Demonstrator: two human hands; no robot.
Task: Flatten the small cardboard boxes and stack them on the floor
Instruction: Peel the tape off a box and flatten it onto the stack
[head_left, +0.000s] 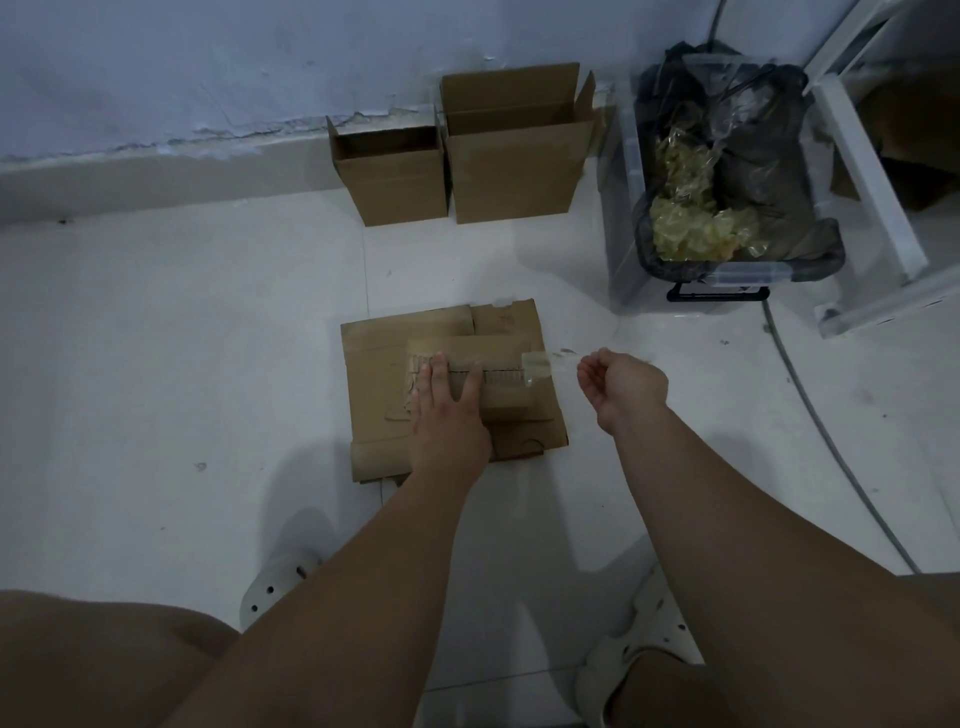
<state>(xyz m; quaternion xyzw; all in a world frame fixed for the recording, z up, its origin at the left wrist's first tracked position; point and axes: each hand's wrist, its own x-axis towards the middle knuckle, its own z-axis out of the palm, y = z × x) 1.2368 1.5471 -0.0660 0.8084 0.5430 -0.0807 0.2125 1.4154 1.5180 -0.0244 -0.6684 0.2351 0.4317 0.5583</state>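
Two brown corrugated boxes stand upright and open-topped at the far edge of the floor (182, 338), backed against the scuffed pale wall (208, 62): the shorter box (395, 176) on the left, the taller box (514, 166) just beside it with its flaps raised. Nearer the crouching person, toward the middle of the smooth white floor, lies the flattened stack (374, 374), rough-edged sheets of the same cardboard laid one over another. On top of it rests the small box (504, 400), its fluted edge showing along the upper side. The left hand (449, 410) presses down on this box with fingers straight and spread, palm flat, gripping nothing. The right hand (621, 387) hovers off the stack's right edge, fingers curled inward, pinching the end of a glossy clear tape strip (540, 361) that stretches from the box's right end to the fingertips; the strip is blurred near the hand. At the far right corner of the floor sits a clear plastic bin (727, 273) lined with a dark bag and holding crumpled yellowish tape wads (685, 228). A white metal frame (872, 182) stands beside it, and a grey cable (831, 441) curves across the floor. White perforated clogs (280, 582) show on the person's feet.
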